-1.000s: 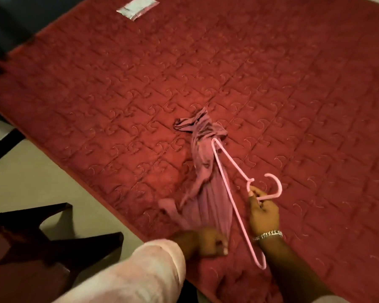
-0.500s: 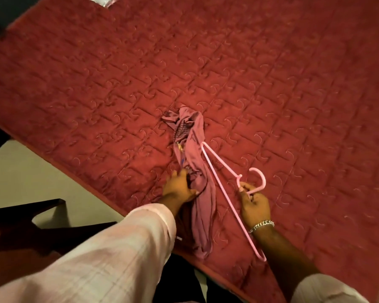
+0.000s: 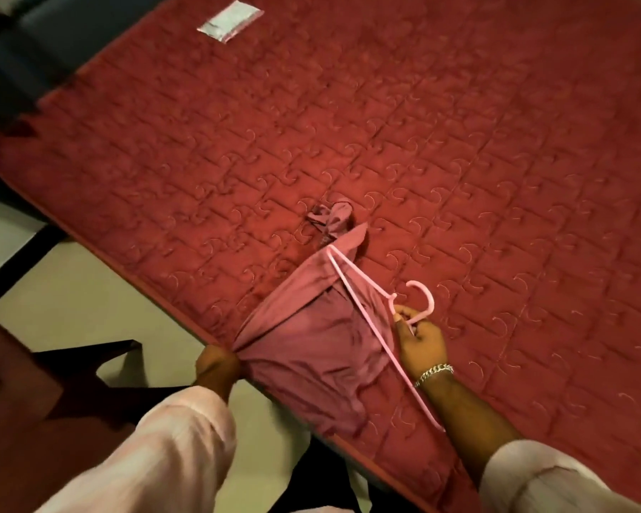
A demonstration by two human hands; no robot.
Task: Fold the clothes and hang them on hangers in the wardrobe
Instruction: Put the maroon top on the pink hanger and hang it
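A dusky pink garment (image 3: 311, 327) lies on the red quilted mattress (image 3: 459, 161) near its front edge, stretched out wide at the near end and bunched at its far end. My left hand (image 3: 217, 366) is shut on the garment's near left corner, right at the mattress edge. A thin pink plastic hanger (image 3: 382, 327) lies across the garment's right side, its far tip under a fold of cloth. My right hand (image 3: 420, 336), with a metal bracelet at the wrist, grips the hanger just below its hook.
A small white plastic packet (image 3: 230, 20) lies at the mattress's far left. Pale floor (image 3: 71, 301) runs along the mattress's left edge. A dark wooden piece of furniture (image 3: 34, 401) stands at the lower left, beside my left sleeve.
My left hand has pulled the garment's near corner out to the left, to the mattress edge, spreading the cloth wide. My right hand keeps the hanger in about the same place.
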